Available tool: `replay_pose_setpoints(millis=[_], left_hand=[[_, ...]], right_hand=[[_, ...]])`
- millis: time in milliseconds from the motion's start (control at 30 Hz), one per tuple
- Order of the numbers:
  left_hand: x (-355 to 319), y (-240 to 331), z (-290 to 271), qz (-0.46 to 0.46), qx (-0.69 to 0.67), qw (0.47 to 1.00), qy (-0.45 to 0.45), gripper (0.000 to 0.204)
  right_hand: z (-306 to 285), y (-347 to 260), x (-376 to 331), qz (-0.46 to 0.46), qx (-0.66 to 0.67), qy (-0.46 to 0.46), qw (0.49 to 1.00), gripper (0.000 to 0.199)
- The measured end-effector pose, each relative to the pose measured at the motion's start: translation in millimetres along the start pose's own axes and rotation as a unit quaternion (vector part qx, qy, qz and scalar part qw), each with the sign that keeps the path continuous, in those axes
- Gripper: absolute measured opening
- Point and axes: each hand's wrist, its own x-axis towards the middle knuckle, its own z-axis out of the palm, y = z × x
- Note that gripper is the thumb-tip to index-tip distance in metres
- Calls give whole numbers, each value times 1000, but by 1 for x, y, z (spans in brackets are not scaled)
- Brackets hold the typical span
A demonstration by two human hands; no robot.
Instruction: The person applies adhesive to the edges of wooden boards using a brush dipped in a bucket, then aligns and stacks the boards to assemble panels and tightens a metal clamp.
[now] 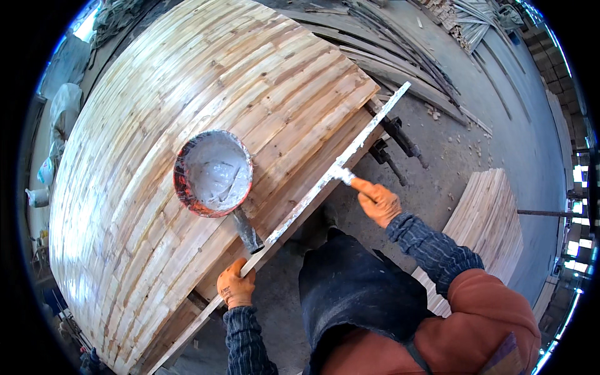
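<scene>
My right hand (379, 203), in an orange glove, is closed round a brush (342, 175). Its whitened tip touches a long narrow wooden strip (300, 209) lying along the near edge of the panel. White paste coats the strip from its far end to roughly its middle; the nearer stretch is bare wood. My left hand (236, 284), gloved alike, grips the strip on that bare part. Just beyond the strip, a round red-and-black pan (181, 178) holds thick white paste (217, 172), its dark handle (248, 232) pointing toward my left hand.
A broad panel of joined wooden strips (144, 150) fills the left side. Dark metal clamps (403, 140) jut from its right edge. Loose boards (400, 62) lie on the floor beyond, and a stack of light strips (484, 215) stands at my right.
</scene>
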Motion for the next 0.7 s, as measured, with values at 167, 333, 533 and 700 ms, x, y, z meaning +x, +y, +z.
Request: replay_pose_setpoints(millis=[167,333,533,700], left_hand=[[2,-3,3,-1,-8,1000,-3,23],[4,-3,6,3,7,1000,-8,24],[4,-4,3,2,1,1000,-14,24],[2,-5,2,-14,12,999,-27,26]], right_hand=[[-28,7,13,27,-52,23,998,56],[-12,-4,15,84,20,5,996,57],[6,-16,7,11,-52,-4,999,60],[31,-56,-11,8,-20,-85,996,61]])
